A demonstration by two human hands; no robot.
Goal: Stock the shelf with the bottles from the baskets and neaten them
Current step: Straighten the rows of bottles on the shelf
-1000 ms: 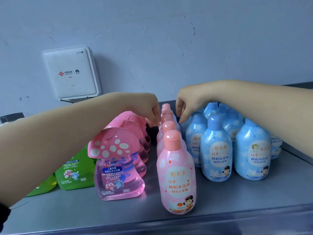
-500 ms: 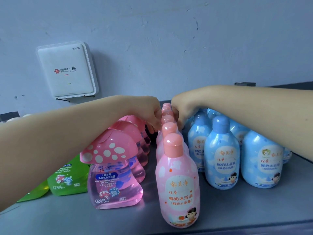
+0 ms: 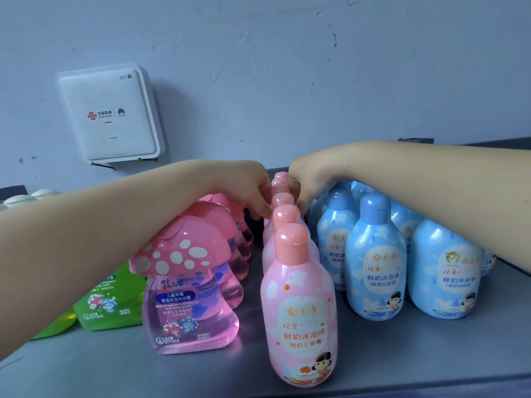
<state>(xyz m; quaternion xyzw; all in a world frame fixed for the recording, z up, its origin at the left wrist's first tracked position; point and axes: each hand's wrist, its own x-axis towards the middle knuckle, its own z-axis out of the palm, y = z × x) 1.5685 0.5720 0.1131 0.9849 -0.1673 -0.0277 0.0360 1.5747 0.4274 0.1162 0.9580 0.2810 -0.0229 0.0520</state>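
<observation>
Pink bottles (image 3: 298, 305) labelled 鲜奶沐浴液 stand in a single file on the grey shelf (image 3: 402, 346); left hand (image 3: 253, 191) and right hand (image 3: 307, 182) pinch a rear cap between curled fingers. Beside them, mushroom bottle (image 3: 186, 285) reads "270ml".

The left hand (image 3: 255, 191) and right hand (image 3: 304, 182) are meeting at the far end of the pink bottle row (image 3: 287, 225), and their fingertips are dropping out of sight behind the caps, so which bottle each is touching cannot be told. Only the front pink bottle (image 3: 300, 314) is showing its label; those behind are showing caps alone. The right forearm is covering the rear blue bottles (image 3: 376, 259). The left forearm is hiding the tops of the green bottles (image 3: 112, 303) at the shelf's (image 3: 431, 349) left edge. Pale caps (image 3: 20, 198) are being cut off there too.
</observation>
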